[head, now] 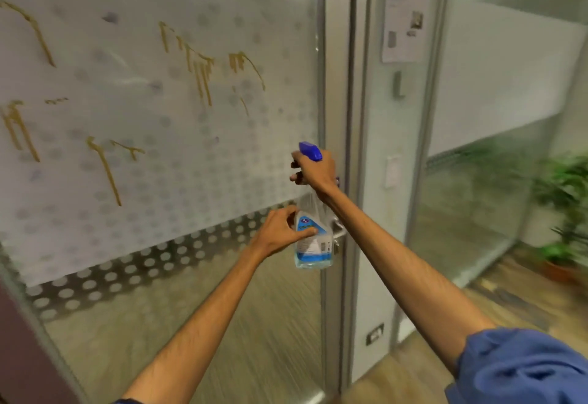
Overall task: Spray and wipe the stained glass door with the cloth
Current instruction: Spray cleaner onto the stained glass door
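Bottle (313, 252) neck hidden under right hand (315, 173); left hand (278, 233) grips body.

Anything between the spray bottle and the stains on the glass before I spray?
Nothing visible. The right hand grips the spray bottle at its blue trigger head, the left hand holds its body, close in front of the glass door. The yellow-brown stains lie up and to the left, with only open air between.

Office corridor: frosted glass partitions (496, 85) in aluminium frames, posted notice (404, 12), potted plant (566, 212), wood floor (496, 301).
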A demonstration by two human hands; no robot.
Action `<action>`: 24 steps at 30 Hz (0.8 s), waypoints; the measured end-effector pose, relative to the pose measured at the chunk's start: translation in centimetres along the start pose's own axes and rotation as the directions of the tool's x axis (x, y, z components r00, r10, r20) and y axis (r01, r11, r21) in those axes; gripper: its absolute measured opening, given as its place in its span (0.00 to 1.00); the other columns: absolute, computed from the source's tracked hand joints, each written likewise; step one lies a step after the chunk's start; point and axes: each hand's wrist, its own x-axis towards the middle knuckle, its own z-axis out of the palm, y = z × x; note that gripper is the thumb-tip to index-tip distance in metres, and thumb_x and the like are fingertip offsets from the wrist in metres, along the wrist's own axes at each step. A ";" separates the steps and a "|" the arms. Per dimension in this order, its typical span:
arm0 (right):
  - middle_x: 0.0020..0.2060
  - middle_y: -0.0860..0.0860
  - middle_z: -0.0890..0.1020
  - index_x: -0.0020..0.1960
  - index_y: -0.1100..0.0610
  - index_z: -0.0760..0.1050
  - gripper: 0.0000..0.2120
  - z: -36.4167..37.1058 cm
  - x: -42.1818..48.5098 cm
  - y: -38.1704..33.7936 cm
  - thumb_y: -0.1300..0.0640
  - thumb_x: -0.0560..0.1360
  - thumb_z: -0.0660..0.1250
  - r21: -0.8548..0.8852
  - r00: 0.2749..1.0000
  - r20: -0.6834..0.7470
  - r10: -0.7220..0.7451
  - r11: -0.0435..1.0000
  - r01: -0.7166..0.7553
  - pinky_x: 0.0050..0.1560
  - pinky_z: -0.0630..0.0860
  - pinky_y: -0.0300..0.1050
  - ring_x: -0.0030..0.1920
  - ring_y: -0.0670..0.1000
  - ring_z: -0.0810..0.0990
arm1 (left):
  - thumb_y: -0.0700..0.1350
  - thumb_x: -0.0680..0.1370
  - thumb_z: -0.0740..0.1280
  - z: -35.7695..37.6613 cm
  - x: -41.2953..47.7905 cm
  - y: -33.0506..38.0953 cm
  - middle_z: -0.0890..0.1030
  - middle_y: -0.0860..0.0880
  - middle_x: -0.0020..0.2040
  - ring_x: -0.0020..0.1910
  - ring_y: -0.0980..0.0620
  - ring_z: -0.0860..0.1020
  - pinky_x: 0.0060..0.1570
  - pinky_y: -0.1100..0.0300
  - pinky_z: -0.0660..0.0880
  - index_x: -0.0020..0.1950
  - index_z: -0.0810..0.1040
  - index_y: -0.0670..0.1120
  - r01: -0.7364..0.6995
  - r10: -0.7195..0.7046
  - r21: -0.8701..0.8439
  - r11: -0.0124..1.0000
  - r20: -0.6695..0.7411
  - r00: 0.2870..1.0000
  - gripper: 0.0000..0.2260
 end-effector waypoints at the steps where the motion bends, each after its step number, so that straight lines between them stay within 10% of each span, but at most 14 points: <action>1: 0.39 0.59 0.84 0.44 0.62 0.79 0.07 -1.0 -0.6 0.6 0.58 0.75 0.69 -0.013 1.000 -0.008 0.021 1.000 -0.021 0.39 0.82 0.51 0.32 0.56 0.84 | 0.55 0.71 0.77 1.1 -0.4 0.3 0.85 0.51 0.46 0.43 0.55 0.84 0.45 0.53 0.83 0.53 0.81 0.47 0.003 -0.002 -0.016 1.000 0.030 1.000 0.17; 24: 0.37 0.53 0.78 0.49 0.58 0.78 0.18 -40.7 -17.0 8.9 0.69 0.63 0.79 -0.226 0.893 -0.278 0.354 0.879 -0.419 0.43 0.76 0.47 0.40 0.51 0.77 | 0.47 0.66 0.81 32.7 -7.3 19.8 0.87 0.43 0.43 0.41 0.50 0.86 0.44 0.48 0.83 0.49 0.86 0.40 0.080 0.021 -0.192 0.978 0.473 0.881 0.17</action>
